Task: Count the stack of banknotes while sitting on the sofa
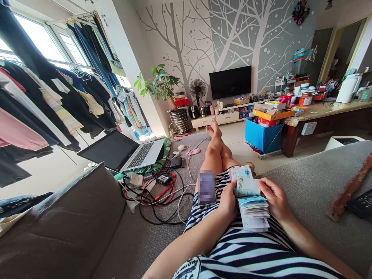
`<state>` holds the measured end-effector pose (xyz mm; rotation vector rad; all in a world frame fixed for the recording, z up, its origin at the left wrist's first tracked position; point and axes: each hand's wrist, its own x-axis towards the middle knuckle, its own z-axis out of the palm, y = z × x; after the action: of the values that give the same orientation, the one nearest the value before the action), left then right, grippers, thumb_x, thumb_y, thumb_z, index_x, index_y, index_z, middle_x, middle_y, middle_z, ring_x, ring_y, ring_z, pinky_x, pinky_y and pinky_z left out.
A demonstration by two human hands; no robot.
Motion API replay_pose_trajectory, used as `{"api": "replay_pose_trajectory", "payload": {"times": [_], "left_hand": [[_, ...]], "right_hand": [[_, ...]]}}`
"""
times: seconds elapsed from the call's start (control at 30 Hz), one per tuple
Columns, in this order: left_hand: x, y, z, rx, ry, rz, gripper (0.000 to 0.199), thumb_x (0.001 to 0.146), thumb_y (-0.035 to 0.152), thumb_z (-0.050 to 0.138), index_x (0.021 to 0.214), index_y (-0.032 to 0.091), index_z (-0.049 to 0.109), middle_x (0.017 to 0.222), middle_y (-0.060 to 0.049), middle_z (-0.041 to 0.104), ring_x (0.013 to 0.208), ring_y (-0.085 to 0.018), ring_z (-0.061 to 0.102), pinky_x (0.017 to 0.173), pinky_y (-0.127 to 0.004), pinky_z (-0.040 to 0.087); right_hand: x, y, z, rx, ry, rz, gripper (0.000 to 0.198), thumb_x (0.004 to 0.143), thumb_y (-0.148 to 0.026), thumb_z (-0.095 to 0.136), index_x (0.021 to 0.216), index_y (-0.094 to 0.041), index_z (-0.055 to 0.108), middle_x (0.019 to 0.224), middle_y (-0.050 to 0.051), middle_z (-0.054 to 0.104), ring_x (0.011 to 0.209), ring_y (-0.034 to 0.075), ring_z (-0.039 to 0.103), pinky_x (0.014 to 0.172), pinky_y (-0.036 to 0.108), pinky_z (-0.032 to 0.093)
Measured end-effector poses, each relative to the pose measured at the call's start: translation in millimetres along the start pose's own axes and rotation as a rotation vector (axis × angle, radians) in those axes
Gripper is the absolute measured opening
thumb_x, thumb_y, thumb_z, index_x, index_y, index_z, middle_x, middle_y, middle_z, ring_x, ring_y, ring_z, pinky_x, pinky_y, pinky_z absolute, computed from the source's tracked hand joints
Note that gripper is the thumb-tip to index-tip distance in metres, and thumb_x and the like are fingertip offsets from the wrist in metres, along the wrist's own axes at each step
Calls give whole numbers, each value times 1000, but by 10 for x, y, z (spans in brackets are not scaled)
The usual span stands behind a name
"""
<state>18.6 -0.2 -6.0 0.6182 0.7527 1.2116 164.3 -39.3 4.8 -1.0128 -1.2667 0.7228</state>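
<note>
Between my two hands is a greenish banknote [248,187], held up at its left and right ends. My left hand [228,199] is closed, its thumb pressing the note's left edge. My right hand [273,197] pinches the right edge between thumb and fingers. Below that note, a stack of banknotes [254,213] fans down over the striped clothing on my lap; which hand bears it is partly hidden. Another pinkish and blue banknote [240,171] lies just beyond, on my thigh. A phone [207,187] with a blurred screen rests on the leg left of my left hand.
On the sofa [162,228] at left are tangled cables [162,190] and an open laptop [145,155]. A blue box [263,135] stands near the cluttered table [319,112]. A brown stick-like thing [350,190] and a dark object [362,205] lie at right.
</note>
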Motion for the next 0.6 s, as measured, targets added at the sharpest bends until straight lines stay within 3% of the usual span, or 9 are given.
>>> {"api": "replay_pose_trajectory", "payload": {"times": [0.33, 0.6], "left_hand": [[-15, 26, 32, -5, -42, -12, 35, 63, 46, 82, 80, 15, 78, 83, -7, 77, 86, -25, 68, 84, -33, 51], [-42, 59, 52, 38, -57, 1, 38, 66, 49, 81, 82, 15, 78, 83, -8, 77, 88, -27, 69, 85, -35, 51]], "right_hand": [[-4, -25, -2, -10, -7, -17, 49, 89, -67, 61, 70, -22, 60, 58, -4, 44, 53, 14, 39, 48, 26, 33], [-13, -25, 6, 36, -22, 1, 47, 91, -64, 62, 69, -22, 58, 59, -4, 43, 53, 14, 39, 49, 26, 33]]}}
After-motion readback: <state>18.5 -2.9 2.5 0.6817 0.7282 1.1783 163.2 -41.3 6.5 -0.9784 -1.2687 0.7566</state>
